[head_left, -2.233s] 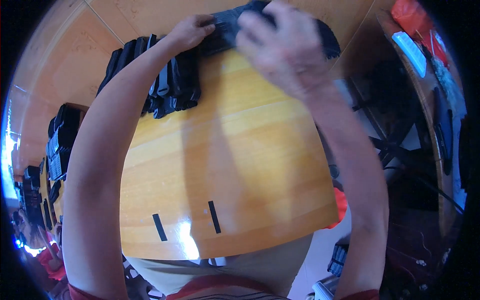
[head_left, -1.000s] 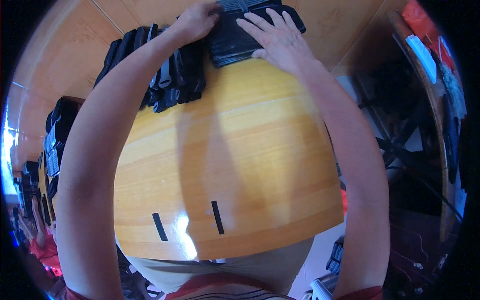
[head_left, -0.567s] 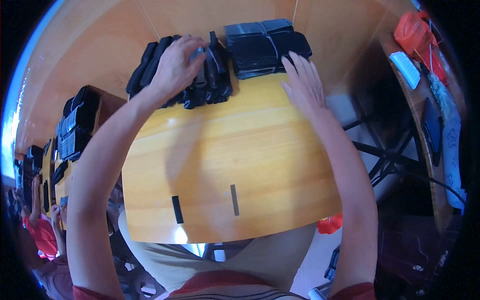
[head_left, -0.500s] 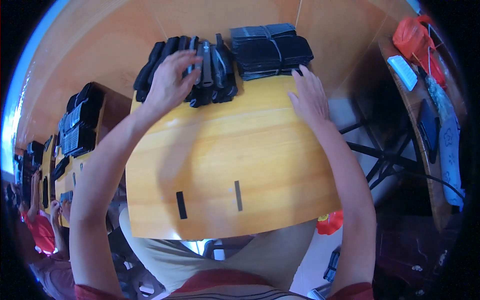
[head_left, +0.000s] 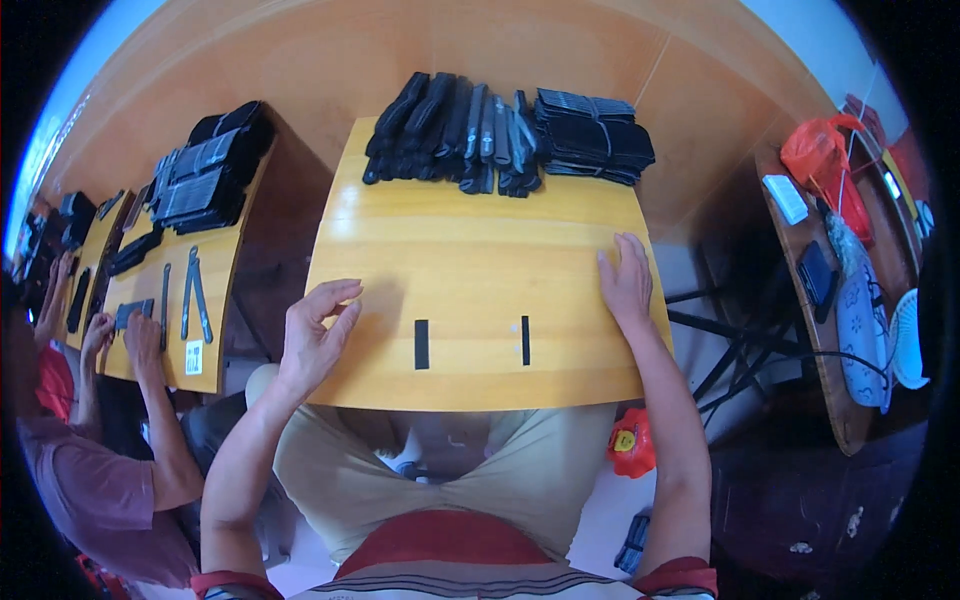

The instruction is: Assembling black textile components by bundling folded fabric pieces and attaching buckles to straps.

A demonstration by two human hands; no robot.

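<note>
My left hand [head_left: 318,335] hovers at the left side of the wooden table [head_left: 470,250], thumb and fingers curved apart with nothing between them. Near the right edge, my right hand [head_left: 628,278] is also open and holds nothing. Between them, toward the near edge, a wider black strip [head_left: 421,345] and a narrower black strip [head_left: 525,340] lie on the tabletop. A row of dark folded strap-like pieces [head_left: 450,125] lies along the far edge. Beside it on the right is a stack of flat black pieces [head_left: 592,140] tied with a band.
At the left, a co-worker's hands [head_left: 140,340] handle a dark piece on another table [head_left: 215,300], where tied black stacks [head_left: 205,175] and long dark straps [head_left: 195,295] lie. On the right stands a side table [head_left: 850,430] with a red bag [head_left: 825,165] and a dark wallet-like object [head_left: 818,275].
Both my hands have come back from the far row and the tied stack toward the near part of the table, empty. The whole view has shifted, showing more of the co-worker's table.
</note>
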